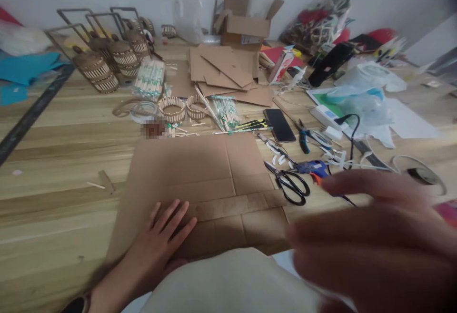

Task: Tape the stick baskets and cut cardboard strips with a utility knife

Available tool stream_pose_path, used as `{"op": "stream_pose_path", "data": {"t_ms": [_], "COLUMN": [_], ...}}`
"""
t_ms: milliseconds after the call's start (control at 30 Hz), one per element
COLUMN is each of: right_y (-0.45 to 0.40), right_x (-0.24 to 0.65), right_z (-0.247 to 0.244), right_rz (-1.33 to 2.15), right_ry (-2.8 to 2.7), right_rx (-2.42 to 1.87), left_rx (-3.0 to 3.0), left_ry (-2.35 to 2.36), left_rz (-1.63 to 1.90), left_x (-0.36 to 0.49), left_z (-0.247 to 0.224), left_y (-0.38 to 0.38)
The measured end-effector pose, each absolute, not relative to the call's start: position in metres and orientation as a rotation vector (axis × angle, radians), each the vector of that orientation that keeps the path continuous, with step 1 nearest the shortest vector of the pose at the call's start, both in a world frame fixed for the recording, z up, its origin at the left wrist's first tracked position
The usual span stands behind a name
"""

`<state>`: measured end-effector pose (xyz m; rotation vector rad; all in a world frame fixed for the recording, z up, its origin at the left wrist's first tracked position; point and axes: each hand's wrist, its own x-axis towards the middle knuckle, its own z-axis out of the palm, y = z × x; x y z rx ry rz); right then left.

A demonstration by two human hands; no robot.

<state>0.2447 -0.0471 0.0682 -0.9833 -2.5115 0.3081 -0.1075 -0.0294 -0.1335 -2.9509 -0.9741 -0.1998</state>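
My left hand (166, 232) lies flat with its fingers spread on a large brown cardboard sheet (178, 165). Its fingertips touch the left end of a narrow cardboard strip (235, 206), which lies across the sheet. Close to the camera on the right, my right hand (378, 237) is raised and blurred. Its fingers point left and are apart, and no object shows between them. Black-handled scissors (293, 187) rest by the sheet's right edge. Just beyond them is a blue glue gun (314, 168), partly near the raised hand.
Behind the sheet are stick rings (171, 108), bagged sticks (149, 80) and cardboard pieces (223, 70). Stick lanterns (98, 73) stand back left; an open box (246, 27) is at the back. A phone (280, 125), pliers (303, 137) and plastic bags (367, 99) lie to the right.
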Motion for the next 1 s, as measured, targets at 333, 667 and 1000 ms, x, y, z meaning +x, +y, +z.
{"op": "stream_pose_path", "data": {"t_ms": [333,667,1000], "right_y": [-0.044,-0.031,-0.019], "right_x": [0.273,0.281,0.287], "right_z": [-0.087,-0.097,-0.104], "right_rz": [0.215,0.161,0.126], "right_ry": [-2.788,-2.768,-2.740], "right_rx": [-1.301,-1.198,-1.173], "left_rx": [-2.898,-2.887,-2.899], "left_ry": [-0.947,-1.000,-1.016], "left_rz": [-0.212,-0.218,-0.140], "left_x": [-0.104,-0.098,-0.090], "left_z": [-0.133,-0.130,-0.114], "left_y": [-0.032,-0.030,-0.021]}}
